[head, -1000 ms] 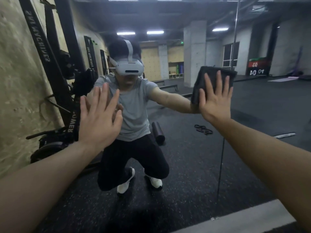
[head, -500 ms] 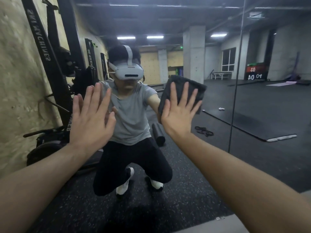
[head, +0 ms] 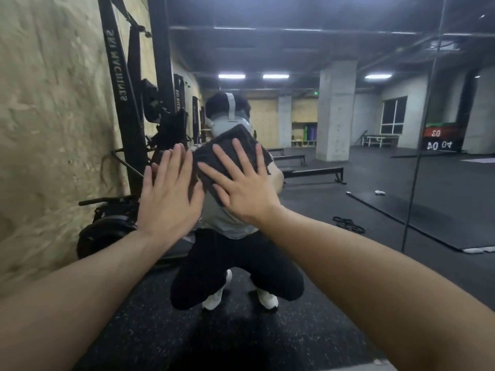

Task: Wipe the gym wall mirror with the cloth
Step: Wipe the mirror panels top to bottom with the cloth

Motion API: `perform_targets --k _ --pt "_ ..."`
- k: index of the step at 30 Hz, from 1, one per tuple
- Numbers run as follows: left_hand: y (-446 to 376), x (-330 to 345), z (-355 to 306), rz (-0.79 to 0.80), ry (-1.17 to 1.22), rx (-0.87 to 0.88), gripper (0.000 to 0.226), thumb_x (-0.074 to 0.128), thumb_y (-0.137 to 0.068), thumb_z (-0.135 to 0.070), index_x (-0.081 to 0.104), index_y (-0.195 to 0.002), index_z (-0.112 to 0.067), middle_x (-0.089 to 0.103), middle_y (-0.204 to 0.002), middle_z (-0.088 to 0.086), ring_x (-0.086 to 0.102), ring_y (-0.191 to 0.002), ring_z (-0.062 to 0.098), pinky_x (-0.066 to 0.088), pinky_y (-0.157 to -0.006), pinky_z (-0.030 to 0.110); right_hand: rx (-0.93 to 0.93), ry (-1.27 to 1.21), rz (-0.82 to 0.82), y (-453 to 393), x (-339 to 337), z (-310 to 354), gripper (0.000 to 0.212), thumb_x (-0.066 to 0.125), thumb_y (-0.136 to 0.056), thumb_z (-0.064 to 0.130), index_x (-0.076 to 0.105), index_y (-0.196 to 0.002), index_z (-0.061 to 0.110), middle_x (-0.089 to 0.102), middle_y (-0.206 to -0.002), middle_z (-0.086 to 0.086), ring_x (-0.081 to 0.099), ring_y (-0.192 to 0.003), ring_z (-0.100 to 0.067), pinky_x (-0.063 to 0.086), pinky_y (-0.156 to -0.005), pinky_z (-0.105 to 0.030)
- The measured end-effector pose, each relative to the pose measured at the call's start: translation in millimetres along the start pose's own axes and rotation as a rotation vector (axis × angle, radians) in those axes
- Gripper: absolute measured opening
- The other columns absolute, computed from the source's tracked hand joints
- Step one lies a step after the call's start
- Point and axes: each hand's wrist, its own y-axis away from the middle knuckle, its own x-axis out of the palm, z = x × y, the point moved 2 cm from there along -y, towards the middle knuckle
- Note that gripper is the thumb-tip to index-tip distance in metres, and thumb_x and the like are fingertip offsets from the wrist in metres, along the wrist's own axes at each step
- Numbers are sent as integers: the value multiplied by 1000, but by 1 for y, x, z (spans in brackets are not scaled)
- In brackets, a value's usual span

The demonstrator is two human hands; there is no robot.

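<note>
Dark cloth point(head: 230, 153), pressed flat under the right hand point(head: 241, 188), has swept left across the gym mirror point(head: 375, 210) to beside the braced, flat left hand point(head: 168, 199); wiping continues, fingers spread.

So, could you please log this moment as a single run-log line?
right hand: flat, pressing dark cloth on mirror | left hand: open, flat against the glass beside it | phase: wiping
</note>
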Motion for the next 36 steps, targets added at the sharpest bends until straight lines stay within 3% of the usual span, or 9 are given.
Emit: perform_targets --k 2,4,8,14,19,25,31,33,36 --pt "0 -1 -14 4 -28 31 73 19 -99 -48 11 -164 -15 7 -172 7 6 -159 23 12 -127 55 -90 26 7 15 -2 -17 51 46 -105 45 41 -156 41 33 -166 -2 23 -155 -35 14 -123 -66" --pt "-1 -1 -34 13 -35 52 71 21 -102 -47 7 -164 -16 4 -173 6 4 -159 22 8 -127 53 -57 25 12 35 -3 -39 50 45 -105 47 42 -155 42 34 -166 0 24 -156 -33 17 -122 -65" --pt "-2 5 -75 61 2 99 69 20 -104 -48 1 -165 -21 -10 -172 0 -10 -158 15 -3 -129 48 146 12 89 94 -15 -91 52 38 -105 50 34 -157 44 28 -168 0 17 -157 -35 12 -123 -67" --pt "-3 21 -129 122 4 162 66 25 -106 -49 2 -164 -30 -20 -170 -3 -19 -155 14 -7 -128 49 568 -54 237 166 -40 -182 59 21 -104 60 7 -160 50 -2 -174 3 -9 -159 -29 -2 -126 -60" --pt "1 34 -152 178 -48 188 65 20 -103 -49 -1 -163 -35 -24 -169 -4 -20 -156 15 -7 -127 51 885 -160 197 195 -55 -223 59 25 -107 60 2 -161 50 -9 -173 4 -11 -159 -27 -3 -127 -55" --pt "10 40 -147 158 -28 176 67 26 -104 -48 2 -165 -34 -19 -170 -4 -17 -156 12 -6 -128 46 1074 -238 120 193 -48 -221 59 23 -109 52 0 -163 43 -11 -173 0 -12 -158 -30 -5 -126 -59" --pt "16 49 -101 77 -39 32 74 31 -102 -49 -5 -164 -29 -19 -171 2 -17 -157 18 -7 -128 49 1086 -197 24 163 -26 -175 62 18 -108 46 -6 -164 36 -14 -172 -6 -15 -157 -38 -10 -122 -67" --pt "15 51 -80 21 -47 -1 76 35 -102 -47 -2 -165 -26 -15 -171 5 -14 -158 21 -6 -127 50 998 -176 17 145 -20 -150 64 16 -105 47 -5 -164 35 -13 -172 -8 -15 -157 -38 -14 -120 -67" --pt "13 49 -49 -42 -49 -59 76 39 -101 -43 1 -165 -22 -10 -172 8 -10 -158 25 -4 -127 52 721 -122 36 97 -14 -100 62 15 -105 49 -3 -164 37 -13 -172 -7 -17 -156 -39 -21 -116 -66"
